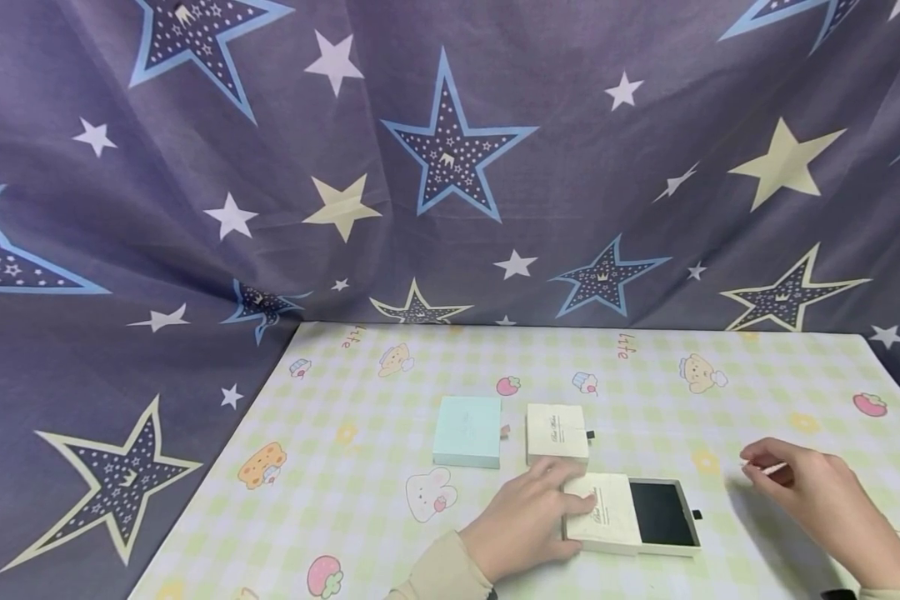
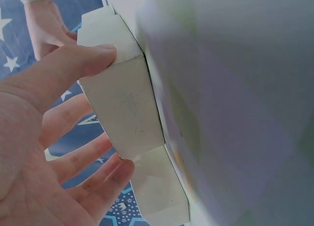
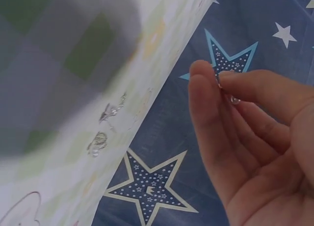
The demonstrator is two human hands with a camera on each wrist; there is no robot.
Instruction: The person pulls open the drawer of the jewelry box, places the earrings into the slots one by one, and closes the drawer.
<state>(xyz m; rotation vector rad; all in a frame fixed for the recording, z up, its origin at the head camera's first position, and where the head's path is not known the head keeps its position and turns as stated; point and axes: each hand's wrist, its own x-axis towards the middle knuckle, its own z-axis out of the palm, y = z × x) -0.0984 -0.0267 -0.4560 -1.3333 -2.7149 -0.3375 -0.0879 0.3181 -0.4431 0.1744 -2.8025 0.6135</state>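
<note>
My left hand point(image 1: 528, 521) holds the cream gift box point(image 1: 603, 521) by its sleeve, the thumb on the near side and a finger across the lid. Its drawer is pulled out to the right, with a dark lining point(image 1: 662, 514) and a small black pull tab point(image 1: 697, 515). In the left wrist view the thumb presses the corner of the box point(image 2: 122, 108). Right of the drawer, my right hand point(image 1: 817, 500) is raised over the table. Its thumb and fingertips pinch a small shiny piece with a clear bead point(image 3: 235, 99), mostly hidden by the fingers.
A smaller closed cream box point(image 1: 557, 429) stands just behind the left hand, a mint-green box point(image 1: 468, 429) to its left. Two silvery jewelry pieces, one farther back point(image 3: 113, 108) and another nearer point(image 3: 97, 143), lie on the checked tablecloth point(image 1: 270, 533). A star-patterned curtain point(image 1: 495, 250) hangs behind.
</note>
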